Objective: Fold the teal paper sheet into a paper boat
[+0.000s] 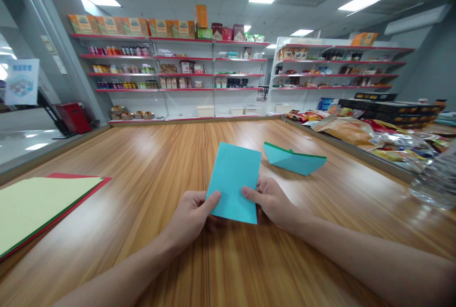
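A light-blue sheet of paper (235,174), rectangular and perhaps folded, is held up above the wooden table (149,250), slightly tilted. My left hand (195,212) grips its lower left edge, thumb on the front face and fingers behind. On the right edge, my right hand (274,200) pinches it the same way, the thumb lying flat over the front. The fingers behind the paper are mostly hidden. Just beyond my right hand a folded paper boat (295,159), light blue with a green rim, rests on the table.
A stack of coloured paper (46,207), pale yellow over green and red, lies at the left. A clear plastic bottle (436,178) is at the right edge. Snack packets (356,133) are heaped beyond the table's right border. Stocked shelves (185,74) line the back.
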A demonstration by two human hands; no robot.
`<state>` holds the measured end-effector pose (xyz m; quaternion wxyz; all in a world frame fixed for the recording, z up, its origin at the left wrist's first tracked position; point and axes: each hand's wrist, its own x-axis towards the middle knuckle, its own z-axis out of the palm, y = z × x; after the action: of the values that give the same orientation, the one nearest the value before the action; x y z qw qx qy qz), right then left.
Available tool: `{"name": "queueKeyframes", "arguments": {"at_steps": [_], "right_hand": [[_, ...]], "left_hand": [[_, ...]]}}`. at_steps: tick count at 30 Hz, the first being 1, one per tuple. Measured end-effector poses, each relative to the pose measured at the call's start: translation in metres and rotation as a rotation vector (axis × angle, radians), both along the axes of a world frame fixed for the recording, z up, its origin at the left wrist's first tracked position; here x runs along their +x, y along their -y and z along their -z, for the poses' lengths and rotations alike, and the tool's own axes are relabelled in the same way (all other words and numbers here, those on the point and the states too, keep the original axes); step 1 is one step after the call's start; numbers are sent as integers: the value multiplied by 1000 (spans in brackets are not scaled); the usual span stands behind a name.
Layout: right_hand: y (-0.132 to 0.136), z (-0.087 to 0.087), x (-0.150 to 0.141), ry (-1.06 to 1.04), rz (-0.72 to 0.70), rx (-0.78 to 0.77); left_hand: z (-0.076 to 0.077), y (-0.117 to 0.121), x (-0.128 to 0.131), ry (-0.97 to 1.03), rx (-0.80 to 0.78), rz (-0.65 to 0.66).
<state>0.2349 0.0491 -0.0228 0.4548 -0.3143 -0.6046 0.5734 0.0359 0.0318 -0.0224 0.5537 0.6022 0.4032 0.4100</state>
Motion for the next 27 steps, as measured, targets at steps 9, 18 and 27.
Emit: {"name": "queueKeyframes", "arguments": {"at_steps": [9, 18, 27], "right_hand": [[1, 3, -1, 112, 4, -70], [2, 1, 4, 273, -133, -148], [15, -11, -1, 364, -365, -249]], "left_hand": [[-2, -3, -4, 136, -90, -32], [4, -6, -7, 188, -86, -20], [4, -5, -3, 443, -137, -231]]}}
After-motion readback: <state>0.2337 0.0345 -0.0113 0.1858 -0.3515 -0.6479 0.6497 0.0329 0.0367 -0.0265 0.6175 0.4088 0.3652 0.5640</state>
